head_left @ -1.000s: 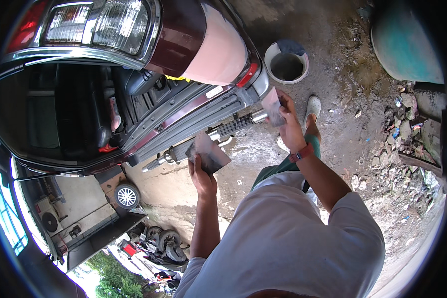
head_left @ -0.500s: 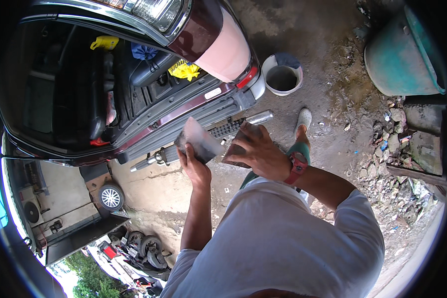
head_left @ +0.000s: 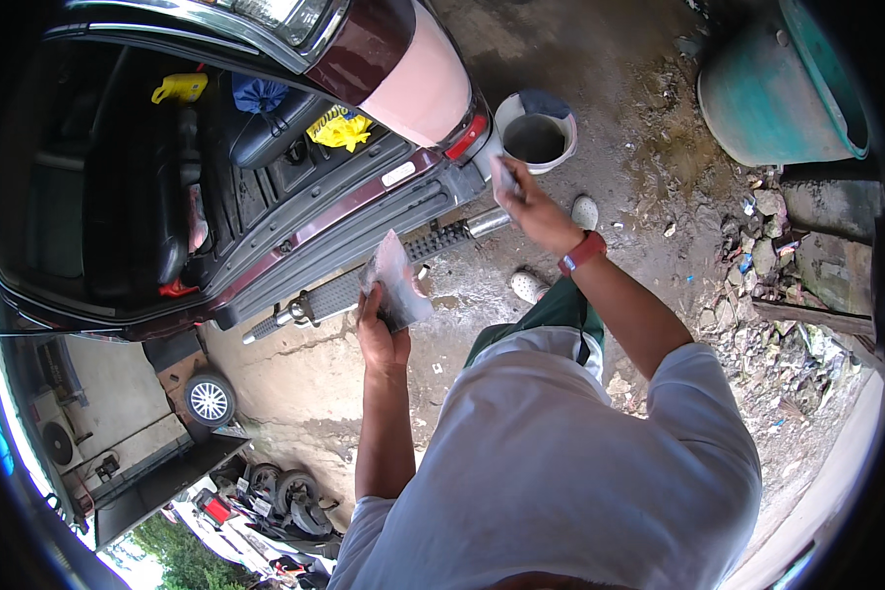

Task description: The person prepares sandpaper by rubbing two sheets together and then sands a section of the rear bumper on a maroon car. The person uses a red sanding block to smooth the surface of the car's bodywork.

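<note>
My left hand (head_left: pixel 383 339) is closed on a thin flat sheet (head_left: pixel 399 280), pinkish-grey with a darker lower part. It holds the sheet tilted up beside the car's side step (head_left: pixel 349 288). Farther forward and to the right, my right hand (head_left: pixel 539 211), with a red watch on the wrist, grips a small greyish-pink flat piece (head_left: pixel 503 180). What the piece is made of cannot be made out. That hand is just short of a white bucket (head_left: pixel 569 149) of dark water with a dark cloth (head_left: pixel 546 102) over its rim, close to the car's pink-patched rear corner (head_left: pixel 428 84).
The maroon car's doorway is open at the left, with yellow bags (head_left: pixel 339 129) inside. A green tub (head_left: pixel 757 98) stands far right above rubble (head_left: pixel 747 295). A loose wheel (head_left: pixel 209 399) and a motorbike (head_left: pixel 290 497) are at lower left. Wet, rough ground surrounds my feet.
My right hand has moved forward, away from the left hand, toward the bucket, carrying its piece. The left hand still holds its sheet. The view has shifted slightly, and both shoes now show.
</note>
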Demonstrator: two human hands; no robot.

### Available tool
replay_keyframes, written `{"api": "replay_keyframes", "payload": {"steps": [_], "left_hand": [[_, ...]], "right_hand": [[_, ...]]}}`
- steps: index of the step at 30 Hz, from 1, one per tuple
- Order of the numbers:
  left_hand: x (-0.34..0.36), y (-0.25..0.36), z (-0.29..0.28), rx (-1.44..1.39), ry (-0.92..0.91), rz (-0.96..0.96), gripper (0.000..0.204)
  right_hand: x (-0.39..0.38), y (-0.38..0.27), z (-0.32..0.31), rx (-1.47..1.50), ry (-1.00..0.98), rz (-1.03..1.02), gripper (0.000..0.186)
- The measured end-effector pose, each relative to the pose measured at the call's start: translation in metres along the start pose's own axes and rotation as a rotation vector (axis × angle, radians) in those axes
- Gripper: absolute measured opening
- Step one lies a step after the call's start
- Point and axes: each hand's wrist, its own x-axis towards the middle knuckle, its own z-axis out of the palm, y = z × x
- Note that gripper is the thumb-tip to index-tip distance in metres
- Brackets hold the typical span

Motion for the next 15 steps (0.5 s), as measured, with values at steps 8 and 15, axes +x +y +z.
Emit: {"api": "replay_keyframes", "payload": {"steps": [8,15], "left_hand": [[-0.020,-0.023,-0.017,0.050,0.102,-0.119,0.048],[-0.023,-0.024,-0.045,0.015,0.113,-0.112,0.044]], "right_hand": [[0.107,-0.064,-0.001,0.425,0.342,-0.057,0.044],[0.152,-0.043,0.020,0.227,0.427,-0.371,0.031]]}}
